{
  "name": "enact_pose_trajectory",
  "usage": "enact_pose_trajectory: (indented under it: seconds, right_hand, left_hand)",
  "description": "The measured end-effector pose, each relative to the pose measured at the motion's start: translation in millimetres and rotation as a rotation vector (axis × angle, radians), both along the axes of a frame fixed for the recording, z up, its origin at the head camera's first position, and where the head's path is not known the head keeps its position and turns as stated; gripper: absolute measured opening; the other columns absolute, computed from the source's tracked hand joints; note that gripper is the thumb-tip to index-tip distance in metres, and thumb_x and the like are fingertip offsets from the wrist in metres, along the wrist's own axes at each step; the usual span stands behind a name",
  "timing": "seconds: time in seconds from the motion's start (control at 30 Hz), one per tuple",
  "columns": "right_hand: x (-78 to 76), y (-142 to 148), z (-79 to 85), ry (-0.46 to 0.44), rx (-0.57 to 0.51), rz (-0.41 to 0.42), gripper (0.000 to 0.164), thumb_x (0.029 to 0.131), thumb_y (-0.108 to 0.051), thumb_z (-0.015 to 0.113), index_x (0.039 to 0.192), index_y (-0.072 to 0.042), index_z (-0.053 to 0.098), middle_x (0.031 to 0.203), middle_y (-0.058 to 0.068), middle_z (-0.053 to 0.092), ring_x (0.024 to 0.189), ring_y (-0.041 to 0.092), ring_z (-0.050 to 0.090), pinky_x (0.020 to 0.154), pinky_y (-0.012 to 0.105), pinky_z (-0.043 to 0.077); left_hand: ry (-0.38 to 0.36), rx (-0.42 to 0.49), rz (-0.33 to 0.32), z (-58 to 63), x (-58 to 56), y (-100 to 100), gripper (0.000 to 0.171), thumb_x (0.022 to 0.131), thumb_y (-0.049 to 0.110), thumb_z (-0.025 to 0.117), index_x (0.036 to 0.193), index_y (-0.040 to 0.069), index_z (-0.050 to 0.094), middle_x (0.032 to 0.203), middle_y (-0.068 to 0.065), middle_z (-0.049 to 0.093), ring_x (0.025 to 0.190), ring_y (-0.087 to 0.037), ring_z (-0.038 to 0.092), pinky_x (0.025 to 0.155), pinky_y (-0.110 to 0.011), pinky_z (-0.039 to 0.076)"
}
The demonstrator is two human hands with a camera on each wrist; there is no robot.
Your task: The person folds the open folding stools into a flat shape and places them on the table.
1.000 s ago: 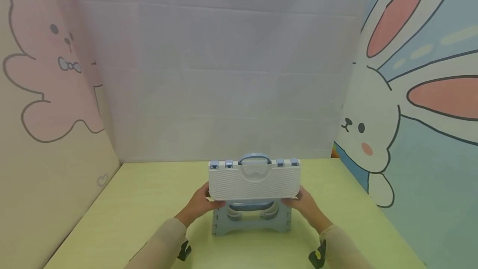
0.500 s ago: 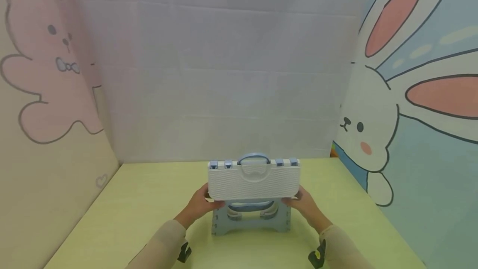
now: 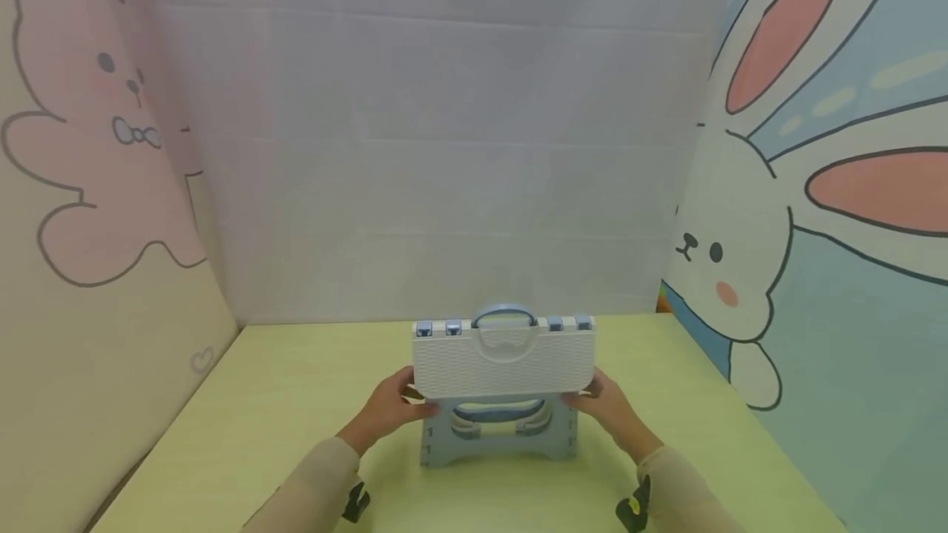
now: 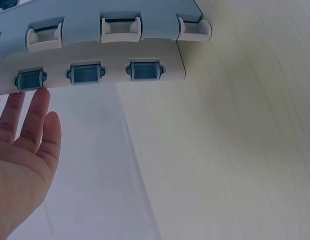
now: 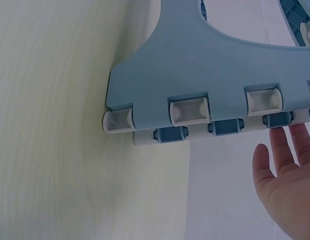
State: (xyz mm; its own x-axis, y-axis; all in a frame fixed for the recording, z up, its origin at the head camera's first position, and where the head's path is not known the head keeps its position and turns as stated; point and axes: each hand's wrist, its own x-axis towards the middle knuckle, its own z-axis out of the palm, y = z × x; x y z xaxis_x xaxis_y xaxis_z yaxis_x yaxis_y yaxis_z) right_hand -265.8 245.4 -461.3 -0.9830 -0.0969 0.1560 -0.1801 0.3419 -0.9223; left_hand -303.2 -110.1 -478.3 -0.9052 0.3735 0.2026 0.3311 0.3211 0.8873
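Note:
A folding step stool (image 3: 511,373) stands on the table in the head view. It has a white woven-texture top, a pale blue front leg panel (image 3: 498,447) with a cut-out, and a blue handle (image 3: 505,311) at the far edge. My left hand (image 3: 388,405) is at its left end, thumb beside the leg panel and fingers reaching behind the side. At the right end, my right hand (image 3: 606,410) mirrors this, its thumb at the panel's edge. Both wrist views show extended fingertips touching the blue-and-white hinged side; in each, part of the hand is cut off by the frame.
The pale yellow table (image 3: 296,377) spreads around the stool. A white sheet (image 3: 459,155) hangs behind it. Painted walls with a pink rabbit (image 3: 96,146) and a white rabbit (image 3: 741,245) flank the table.
My left hand has drawn slightly outward and back, its thumb shifting left off the stool's lower edge. The right thumb has shifted a little to the right. The stool keeps its place.

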Motion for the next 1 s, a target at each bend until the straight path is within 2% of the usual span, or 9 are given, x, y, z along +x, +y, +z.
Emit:
enact_pose_trajectory:
  seconds: [0.27, 0.73, 1.0]
  right_hand:
    - [-1.0, 0.9, 1.1, 0.001, 0.015, -0.004, 0.058, 0.087, -0.012, 0.067, 0.135, 0.007, 0.042, 0.126, 0.023, 0.055, 0.115, 0.038, 0.052, 0.093, 0.047, 0.047]
    - [-3.1, 9.9, 5.7, -0.032, 0.062, 0.020, 0.054, 0.085, -0.013, 0.072, 0.129, 0.008, 0.051, 0.129, 0.025, 0.056, 0.117, 0.041, 0.053, 0.097, 0.056, 0.041]
    - [-5.2, 9.8, 7.0, -0.043, 0.067, -0.013, 0.052, 0.083, -0.011, 0.073, 0.127, 0.008, 0.053, 0.123, 0.024, 0.059, 0.111, 0.039, 0.057, 0.092, 0.051, 0.047]
  left_hand:
    - [-0.001, -0.010, -0.004, 0.9, -1.4, -2.2, 0.056, 0.079, 0.016, 0.079, 0.126, -0.003, 0.055, 0.110, -0.014, 0.064, 0.095, -0.026, 0.060, 0.080, -0.043, 0.050]
    - [-0.033, 0.006, 0.001, 0.7, -1.0, -1.9, 0.056, 0.078, 0.015, 0.080, 0.125, -0.003, 0.056, 0.108, -0.013, 0.064, 0.084, -0.020, 0.058, 0.070, -0.034, 0.050]
    - [-0.034, 0.009, 0.012, 2.5, -0.3, 0.1, 0.053, 0.078, 0.011, 0.079, 0.123, -0.004, 0.056, 0.105, -0.013, 0.064, 0.075, -0.018, 0.057, 0.066, -0.031, 0.049]
